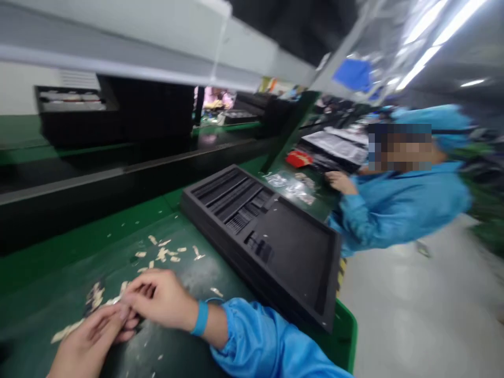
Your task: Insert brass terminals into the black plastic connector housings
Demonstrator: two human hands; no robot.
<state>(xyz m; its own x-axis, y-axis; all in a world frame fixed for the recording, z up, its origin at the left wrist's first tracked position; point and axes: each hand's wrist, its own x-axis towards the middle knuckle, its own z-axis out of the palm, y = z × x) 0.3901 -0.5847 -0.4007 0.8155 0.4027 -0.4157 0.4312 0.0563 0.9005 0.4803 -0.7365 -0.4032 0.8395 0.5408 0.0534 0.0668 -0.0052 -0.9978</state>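
Note:
My right hand (163, 298), with a blue band at the wrist, meets my left hand (96, 336) low on the left, above the dark green worktop (189, 341). Fingers and thumb of both hands are pinched together at one spot. Whatever they grip is too small and blurred to make out. Around them lie several pale, strip-like scraps (162, 254). Just beyond my left hand is a small heap of dark and pale bits (94, 296), with a longer pale strip (66, 332) beside it.
A black foam tray (297, 247) with slotted compartments stands to the right, stacked thick. Past it are clear plastic pieces (289, 184) and a red item (299, 158). A co-worker in blue (397, 205) sits at the right. A black box (73, 118) rests on the back shelf.

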